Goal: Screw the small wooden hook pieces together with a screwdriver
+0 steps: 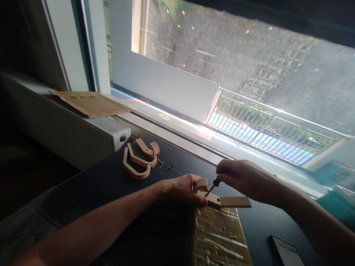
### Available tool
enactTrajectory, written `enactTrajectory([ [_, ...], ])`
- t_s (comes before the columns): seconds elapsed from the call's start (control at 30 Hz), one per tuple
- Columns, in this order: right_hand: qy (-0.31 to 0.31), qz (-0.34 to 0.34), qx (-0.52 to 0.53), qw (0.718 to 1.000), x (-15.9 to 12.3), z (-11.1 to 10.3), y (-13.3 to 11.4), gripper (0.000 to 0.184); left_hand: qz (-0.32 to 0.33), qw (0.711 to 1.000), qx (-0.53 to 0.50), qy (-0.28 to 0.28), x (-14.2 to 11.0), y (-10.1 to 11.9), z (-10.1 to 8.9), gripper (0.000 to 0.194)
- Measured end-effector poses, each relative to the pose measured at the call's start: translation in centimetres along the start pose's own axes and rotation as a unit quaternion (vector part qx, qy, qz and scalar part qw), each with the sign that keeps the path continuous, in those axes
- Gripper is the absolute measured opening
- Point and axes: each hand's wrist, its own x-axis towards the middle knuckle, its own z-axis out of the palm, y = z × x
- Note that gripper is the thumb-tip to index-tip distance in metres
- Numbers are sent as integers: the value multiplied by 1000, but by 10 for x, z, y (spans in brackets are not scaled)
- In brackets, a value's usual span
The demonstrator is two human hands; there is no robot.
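Observation:
My left hand [191, 188] is closed around the curled end of a pale wooden hook [231, 201], which lies across the far end of a block wrapped in clear film [222, 236]. My right hand [235, 175] grips the dark handle of a screwdriver [213, 186]. The screwdriver slants down to the left, its tip at the hook's surface beside my left fingers. A dark round hole shows in the hook's flat part. Whether a screw sits under the tip is too small to tell.
Several more wooden hooks [138, 174] lie on the dark table [111, 195], with loose screws [169, 166] beside them. A phone [287, 251] rests at the lower right. Behind stand a radiator [108, 127] bearing a brown envelope [91, 103], and a window with an outdoor railing [266, 125].

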Motion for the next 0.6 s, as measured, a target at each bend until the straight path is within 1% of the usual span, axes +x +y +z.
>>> enactTrajectory([
  [0.2, 47, 48, -16, 998, 2, 10, -2, 25, -1, 1000, 4, 2, 0, -1, 0, 39],
  [0.3, 52, 56, -43, 996, 0, 10, -3, 27, 0, 1000, 6, 1, 0, -1, 0, 39],
  [0.43, 57, 17, -50, 997, -3, 6, 0, 23, 1, 1000, -1, -2, -1, 1, 0, 38],
  [0.53, 65, -20, -27, 997, -3, 4, 1, 17, -1, 1000, -3, -4, -1, 2, 0, 37],
  [0.6, 68, -26, -11, 997, -2, 5, 0, 17, -1, 1000, -3, -4, -1, 1, 0, 36],
])
